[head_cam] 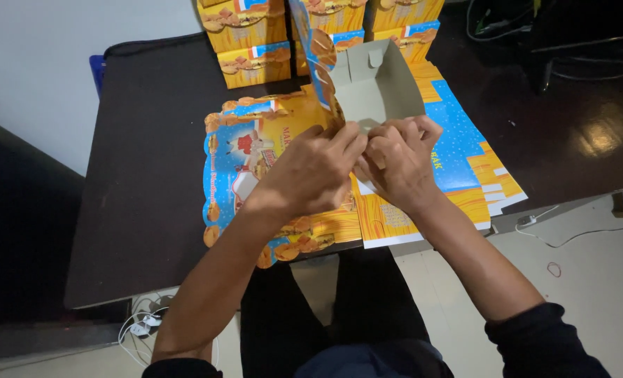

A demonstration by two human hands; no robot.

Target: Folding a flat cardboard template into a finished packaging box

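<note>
A half-folded cardboard box (374,87), grey inside and yellow and blue outside, stands open on a dark table (150,175). My left hand (311,175) pinches the box's near edge, fingers closed on a flap. Right beside it, touching it, my right hand (399,161) grips the same near flap. Under both hands lies a stack of flat printed box blanks (255,154) in yellow, orange and blue, reaching to the table's front edge.
Several finished yellow and blue boxes (252,38) are stacked at the table's far side. Black cables (507,21) lie at the back right. A white cable (577,234) and a white power strip (143,325) lie on the pale floor.
</note>
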